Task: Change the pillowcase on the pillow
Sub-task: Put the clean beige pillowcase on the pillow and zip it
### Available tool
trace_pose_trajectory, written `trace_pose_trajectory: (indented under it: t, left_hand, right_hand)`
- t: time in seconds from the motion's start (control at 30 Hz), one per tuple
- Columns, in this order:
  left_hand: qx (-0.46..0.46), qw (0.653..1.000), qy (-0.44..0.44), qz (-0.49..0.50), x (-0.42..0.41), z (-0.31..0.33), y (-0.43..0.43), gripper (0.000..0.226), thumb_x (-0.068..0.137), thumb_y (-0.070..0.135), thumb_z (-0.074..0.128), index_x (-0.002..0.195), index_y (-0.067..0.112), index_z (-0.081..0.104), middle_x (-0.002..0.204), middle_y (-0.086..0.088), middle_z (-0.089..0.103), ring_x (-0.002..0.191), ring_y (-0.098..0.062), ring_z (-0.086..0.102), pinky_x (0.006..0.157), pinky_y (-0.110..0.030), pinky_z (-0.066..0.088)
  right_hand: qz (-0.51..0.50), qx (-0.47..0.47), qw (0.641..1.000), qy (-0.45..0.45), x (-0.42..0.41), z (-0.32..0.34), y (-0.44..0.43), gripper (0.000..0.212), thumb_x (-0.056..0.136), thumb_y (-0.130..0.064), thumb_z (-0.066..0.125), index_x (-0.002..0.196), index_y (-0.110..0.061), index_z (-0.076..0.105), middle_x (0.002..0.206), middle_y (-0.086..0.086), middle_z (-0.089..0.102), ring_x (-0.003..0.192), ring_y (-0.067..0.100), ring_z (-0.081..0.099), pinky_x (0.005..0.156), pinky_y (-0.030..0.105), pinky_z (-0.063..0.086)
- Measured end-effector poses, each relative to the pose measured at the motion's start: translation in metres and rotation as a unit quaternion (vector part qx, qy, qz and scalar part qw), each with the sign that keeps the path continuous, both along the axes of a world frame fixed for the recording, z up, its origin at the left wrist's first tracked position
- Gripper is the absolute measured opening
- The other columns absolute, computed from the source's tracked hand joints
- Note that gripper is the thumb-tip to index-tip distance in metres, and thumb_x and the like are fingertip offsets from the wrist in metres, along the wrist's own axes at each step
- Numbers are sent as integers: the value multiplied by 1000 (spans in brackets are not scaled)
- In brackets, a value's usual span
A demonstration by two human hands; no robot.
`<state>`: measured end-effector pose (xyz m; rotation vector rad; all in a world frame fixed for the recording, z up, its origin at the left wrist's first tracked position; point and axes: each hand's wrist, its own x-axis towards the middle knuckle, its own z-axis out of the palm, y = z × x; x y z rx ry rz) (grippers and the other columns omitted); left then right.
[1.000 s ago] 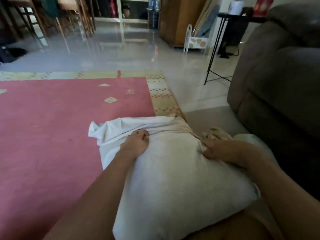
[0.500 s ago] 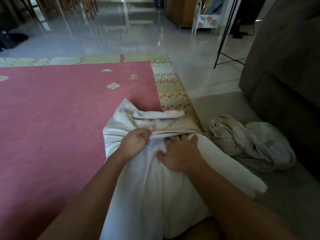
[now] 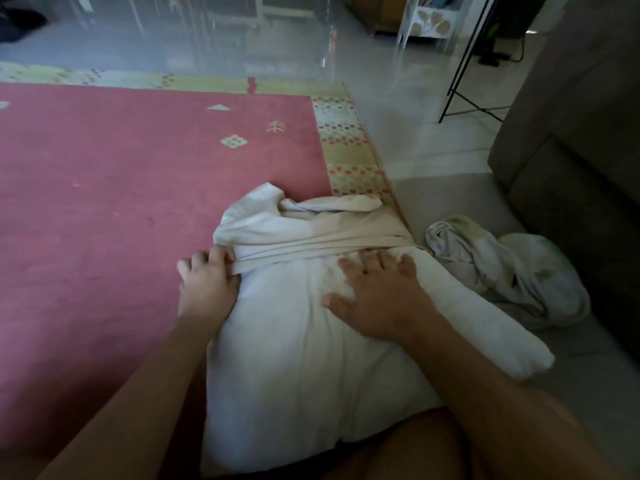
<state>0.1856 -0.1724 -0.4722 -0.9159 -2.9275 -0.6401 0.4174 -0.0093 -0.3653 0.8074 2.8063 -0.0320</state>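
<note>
1 white pillow (image 3: 294, 375) lies in front of the person, its left part on the pink rug (image 3: 104, 202) and its right part on the pale floor (image 3: 398, 109), with the near end against the person's leg. 1 pillowcase (image 3: 311, 230), cream and white, covers only the pillow's far end, and its hem is bunched in a band across the pillow.

2 hands are on the pillow. The left hand (image 3: 207, 289) is at the pillow's left edge, fingers curled round the end of the bunched hem and gripping it. The right hand (image 3: 381, 303) lies flat on top of the bare pillow, fingers straight and spread. It holds nothing, and its fingertips reach the hem.

1 crumpled pale cloth (image 3: 512, 271) lies on the floor just beside the pillow's right side, near the base of 1 grey-brown sofa (image 3: 571, 202).
</note>
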Motion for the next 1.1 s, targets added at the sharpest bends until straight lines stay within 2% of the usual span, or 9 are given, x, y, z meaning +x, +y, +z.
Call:
trace_pose_trajectory:
  t: [0.07, 0.17, 0.27, 0.37, 0.5, 0.67, 0.83, 1.03, 1.1]
  left_hand:
    - [19, 999, -38, 26, 0, -16, -16, 38, 85, 36, 48, 109, 8, 57, 102, -24, 59, 98, -45, 52, 85, -50, 35]
    - [75, 976, -175, 101, 15, -22, -29, 33, 92, 19, 60, 120, 2, 53, 116, -33, 49, 104, -52, 49, 94, -52, 38]
    - [104, 965, -219, 104, 25, -15, -38, 38, 88, 12, 66, 122, 3, 50, 121, -31, 44, 107, -46, 46, 96, -49, 40]
    - [127, 977, -163, 53, 48, 3, -55, 30, 83, 11, 70, 105, 10, 50, 109, -21, 49, 97, -31, 43, 86, -41, 38]
    - [91, 990, -17, -109, 82, 23, -69, 23, 79, -3, 67, 99, 6, 60, 94, -15, 53, 88, -35, 48, 80, -41, 38]
    - [146, 983, -90, -61, 79, 21, -67, 29, 74, 2, 46, 97, 8, 63, 89, -7, 54, 85, -36, 53, 81, -41, 41]
    - [178, 973, -119, -87, 75, 25, -64, 28, 64, 6, 43, 81, 8, 66, 80, -1, 55, 75, -26, 55, 69, -28, 39]
    - [145, 961, -99, -213, 86, 18, -76, 36, 65, 7, 60, 93, 28, 54, 87, 7, 43, 83, -25, 49, 69, -26, 28]
    - [140, 965, -95, -198, 85, 16, -80, 30, 64, 9, 57, 88, 27, 55, 82, 7, 41, 81, -23, 46, 67, -26, 24]
  right_hand:
    - [-5, -1, 1000, -15, -3, -2, -1, 86, 86, -81, 24, 155, -32, 16, 164, 10, 16, 150, 35, 14, 114, 65, 5]
    - [-47, -25, 997, -51, -5, -7, 1, 87, 83, -85, 23, 155, -37, 11, 166, 5, 8, 151, 34, 6, 112, 70, 3]
    - [-86, -45, 993, -72, -5, -13, 6, 84, 84, -84, 24, 154, -41, 6, 167, 3, 3, 152, 33, 0, 111, 73, 1]
    - [-100, -57, 990, -86, -5, -22, 9, 82, 88, -80, 24, 155, -39, 3, 167, 2, -3, 153, 32, -5, 110, 76, 0]
    - [-105, -47, 987, -112, -5, -28, 6, 78, 93, -74, 25, 157, -34, 4, 167, 2, -3, 152, 34, -10, 108, 78, -2]
    - [10, 6, 1000, -6, -17, -18, -50, 71, 95, -48, 37, 154, -14, 18, 161, 16, 20, 150, 36, 12, 114, 67, 15]
    - [41, -66, 997, -5, -30, -42, -114, 111, 79, -85, 38, 157, -13, 6, 165, 14, 0, 150, 43, -10, 113, 70, -5]
    - [47, -17, 999, 3, -42, -71, -108, 89, 72, -84, 32, 144, -33, 48, 148, 10, 49, 141, 42, 33, 110, 72, -2]
    - [49, -18, 999, 4, -43, -72, -108, 92, 69, -84, 28, 143, -33, 49, 148, 9, 49, 141, 40, 33, 110, 71, -4]
